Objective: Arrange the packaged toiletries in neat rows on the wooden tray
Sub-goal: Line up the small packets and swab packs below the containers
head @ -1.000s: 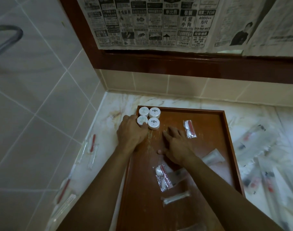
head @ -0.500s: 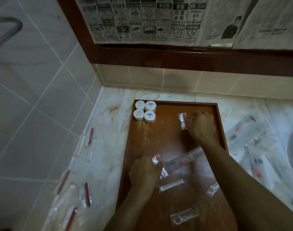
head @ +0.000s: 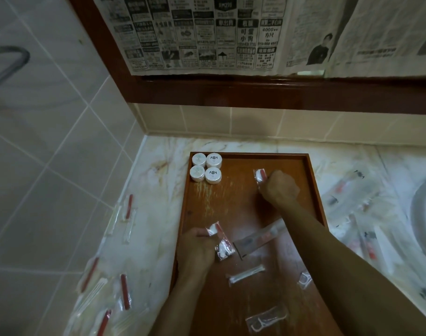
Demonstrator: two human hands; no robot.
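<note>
Head view, left hand [head: 197, 248] and right hand [head: 280, 187] fisted on sachets

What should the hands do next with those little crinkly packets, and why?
Probably the right hand slides its small packet up beside the four white jars squared in the tray's far-left corner, starting a row. Other packets lie scattered.

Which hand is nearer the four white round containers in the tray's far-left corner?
Neither is close; left and right look about equally far. The right hand is level with the white round containers, across the wooden tray; the left hand sits well nearer the person.
</note>
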